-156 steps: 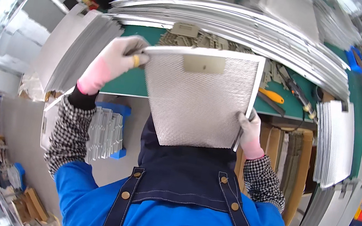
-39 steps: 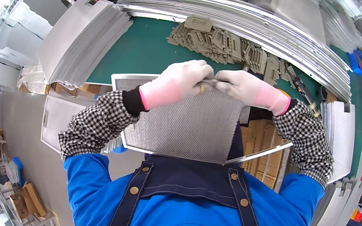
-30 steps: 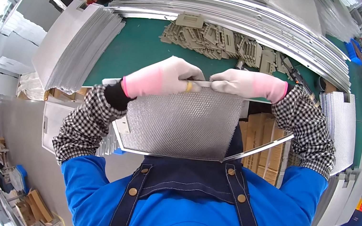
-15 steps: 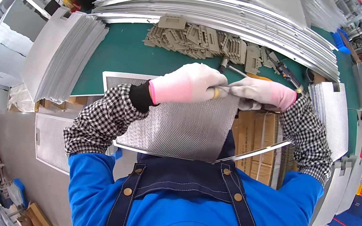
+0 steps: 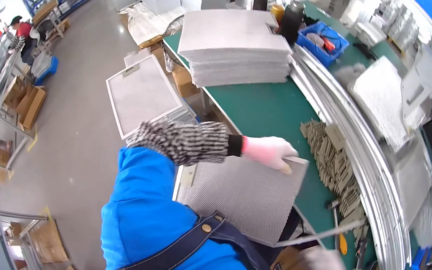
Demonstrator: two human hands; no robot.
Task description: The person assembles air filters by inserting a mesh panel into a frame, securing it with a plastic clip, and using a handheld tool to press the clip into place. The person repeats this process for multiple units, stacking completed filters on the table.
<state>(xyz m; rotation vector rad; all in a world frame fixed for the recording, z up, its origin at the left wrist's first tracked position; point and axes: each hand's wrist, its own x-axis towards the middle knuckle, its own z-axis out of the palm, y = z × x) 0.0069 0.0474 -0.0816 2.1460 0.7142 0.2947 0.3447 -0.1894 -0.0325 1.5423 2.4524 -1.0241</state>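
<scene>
A silver mesh panel (image 5: 240, 191) lies tilted in front of my body, partly over the green table's edge. Closed over its far right corner, my left hand (image 5: 272, 152) in a white and pink glove grips the panel's edge. A thin metal strip (image 5: 326, 233) sticks out to the right from the panel's near right corner. My right hand (image 5: 326, 269), gloved alike, is off the panel, just below that strip and above cardboard. Motion smears its fingers, so whether it touches or holds anything is unclear. A beige plastic clip (image 5: 188, 175) sits at the panel's left edge.
Beige plastic pieces (image 5: 338, 162) lie piled on the green table (image 5: 259, 105). Beyond them run long metal strips (image 5: 365, 141). A hammer (image 5: 334, 213) and a yellow handle (image 5: 343, 244) lie nearer. Panel stacks (image 5: 236, 52) and a framed panel (image 5: 143, 90) stand left; a blue bin (image 5: 328, 53) is behind.
The view has swung left. My right hand has left the panel's far right corner and moved toward the near right. My left hand stays at that corner, and the strip still juts out.
</scene>
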